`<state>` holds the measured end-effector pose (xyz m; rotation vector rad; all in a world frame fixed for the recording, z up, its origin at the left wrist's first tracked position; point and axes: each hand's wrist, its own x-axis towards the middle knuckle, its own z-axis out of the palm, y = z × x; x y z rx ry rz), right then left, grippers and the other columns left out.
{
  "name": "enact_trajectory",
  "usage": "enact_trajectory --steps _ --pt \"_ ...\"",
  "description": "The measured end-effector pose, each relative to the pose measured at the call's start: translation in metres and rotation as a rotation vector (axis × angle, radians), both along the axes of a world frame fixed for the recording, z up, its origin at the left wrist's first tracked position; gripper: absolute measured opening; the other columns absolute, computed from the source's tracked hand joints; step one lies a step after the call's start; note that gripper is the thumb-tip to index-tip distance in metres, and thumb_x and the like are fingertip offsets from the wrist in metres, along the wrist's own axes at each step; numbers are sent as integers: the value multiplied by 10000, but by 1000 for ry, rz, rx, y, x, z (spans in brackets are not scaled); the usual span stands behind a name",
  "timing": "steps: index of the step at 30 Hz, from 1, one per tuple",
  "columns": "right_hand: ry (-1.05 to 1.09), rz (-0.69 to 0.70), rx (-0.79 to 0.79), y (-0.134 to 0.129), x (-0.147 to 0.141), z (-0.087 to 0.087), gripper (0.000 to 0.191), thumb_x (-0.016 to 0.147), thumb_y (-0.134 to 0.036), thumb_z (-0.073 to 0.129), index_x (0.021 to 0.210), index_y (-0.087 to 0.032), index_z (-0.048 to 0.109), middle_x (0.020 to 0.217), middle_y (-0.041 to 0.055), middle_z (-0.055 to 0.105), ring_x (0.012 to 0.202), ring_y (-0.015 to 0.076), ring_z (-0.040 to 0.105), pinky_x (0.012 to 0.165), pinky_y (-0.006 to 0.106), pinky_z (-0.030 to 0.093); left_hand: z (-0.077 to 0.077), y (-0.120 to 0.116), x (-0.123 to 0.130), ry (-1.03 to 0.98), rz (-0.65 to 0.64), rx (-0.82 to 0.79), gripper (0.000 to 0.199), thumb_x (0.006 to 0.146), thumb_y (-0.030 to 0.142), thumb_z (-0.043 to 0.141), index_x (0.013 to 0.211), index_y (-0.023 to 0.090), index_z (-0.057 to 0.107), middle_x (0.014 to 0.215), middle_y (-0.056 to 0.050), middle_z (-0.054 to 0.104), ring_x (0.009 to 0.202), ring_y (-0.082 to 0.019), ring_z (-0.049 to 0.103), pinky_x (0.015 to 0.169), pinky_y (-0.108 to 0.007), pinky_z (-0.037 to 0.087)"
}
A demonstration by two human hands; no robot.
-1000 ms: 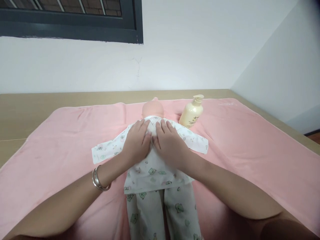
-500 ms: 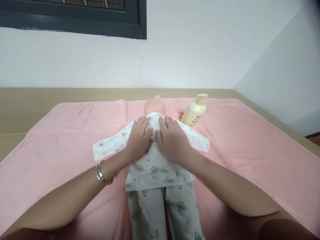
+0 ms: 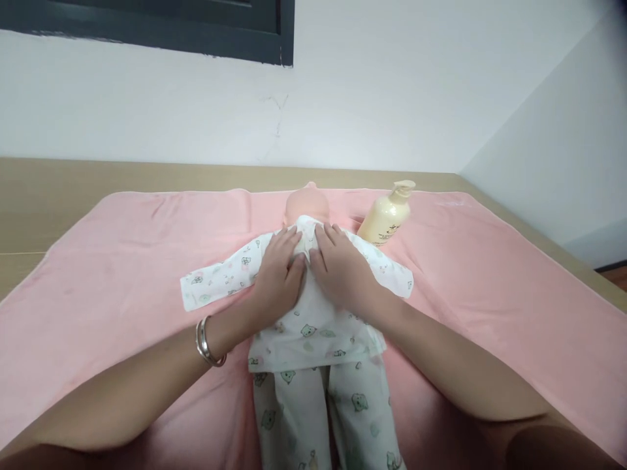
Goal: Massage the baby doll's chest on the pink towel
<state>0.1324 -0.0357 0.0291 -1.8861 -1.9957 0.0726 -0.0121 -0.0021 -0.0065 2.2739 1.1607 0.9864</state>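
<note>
A baby doll (image 3: pixel 306 203) lies on a pink blanket (image 3: pixel 490 281), its head toward the wall. It is dressed in a white printed top (image 3: pixel 313 343) and matching trousers (image 3: pixel 360 411), with both sleeves spread outward. My left hand (image 3: pixel 280 277) rests flat on the left side of the upper part of the top, fingers stretched toward the head. On the right side, my right hand (image 3: pixel 343 271) lies in the same way, palm down. Both hands are open and grip nothing. The doll's own hands do not show past the cuffs.
A cream pump bottle (image 3: pixel 386 219) stands tilted on the blanket, beyond the right sleeve. Wooden boards (image 3: pixel 49 196) border the blanket, with a white wall (image 3: pixel 372 98) behind. A dark window frame (image 3: pixel 235 42) sits at the upper left.
The view has tipped slightly downward, so the window sits higher. My left hand has shifted a little to the right on the top; both hands stay flat on it.
</note>
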Motion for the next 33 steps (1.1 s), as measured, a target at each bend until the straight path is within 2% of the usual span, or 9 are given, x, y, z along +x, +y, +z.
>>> enact_trajectory --steps 3,5,9,12,15,18,23,29,33 --pt "-73 38 35 -18 -10 4 569 975 -270 330 1455 28 398 1508 268 408 1443 378 336 1163 515 359 2 17 1 13 24 -59 520 960 334 339 1409 100 459 1536 -132 424 1465 -249 337 1244 -515 245" --pt "-105 67 51 -20 -10 5 571 966 -252 339 1449 47 398 1501 289 406 1446 385 328 1168 520 350 3 21 2 26 29 -53 527 965 346 312 1411 105 457 1539 -125 420 1465 -247 337 1244 -522 241" --pt "-17 61 31 1 4 1 566 970 -301 341 1437 3 437 1510 231 427 1440 359 346 1187 520 318 5 15 3 51 44 -30 534 972 356 285 1416 110 447 1537 -124 424 1464 -247 336 1240 -519 241" --pt "72 21 68 17 12 -9 567 955 -336 350 1419 -33 466 1489 181 475 1416 328 382 1192 521 302 7 9 2 100 96 -41 521 974 367 295 1411 130 454 1523 -114 446 1461 -269 334 1242 -559 191" --pt "114 5 135 22 12 -18 567 943 -336 347 1404 -35 483 1462 178 507 1395 318 404 1190 512 296 10 8 4 132 124 -60 528 971 361 281 1409 125 457 1513 -107 459 1459 -287 328 1241 -569 175" --pt "129 8 166 19 9 -20 562 942 -325 336 1386 -20 499 1438 194 526 1381 326 415 1184 515 289 14 13 6 134 127 -74 526 953 347 295 1391 119 476 1497 -112 477 1440 -288 354 1228 -546 233" --pt "134 28 155 19 10 -17 546 949 -324 331 1377 -32 502 1437 198 524 1386 317 408 1180 515 281 17 18 9 125 113 -58 504 935 340 328 1360 139 509 1459 -116 517 1403 -282 403 1198 -530 299" --pt "110 147 47 28 19 -9 518 946 -335 358 1371 -78 502 1473 173 493 1414 298 383 1189 498 271 10 -4 8 112 137 5 528 968 325 284 1413 82 433 1530 -177 407 1469 -317 291 1202 -574 261" --pt "68 93 -5 14 7 2 527 953 -299 336 1393 -45 473 1487 194 473 1415 313 388 1188 505 290 11 3 5 130 103 -6 517 952 312 321 1395 83 459 1518 -171 427 1454 -310 323 1201 -555 284"
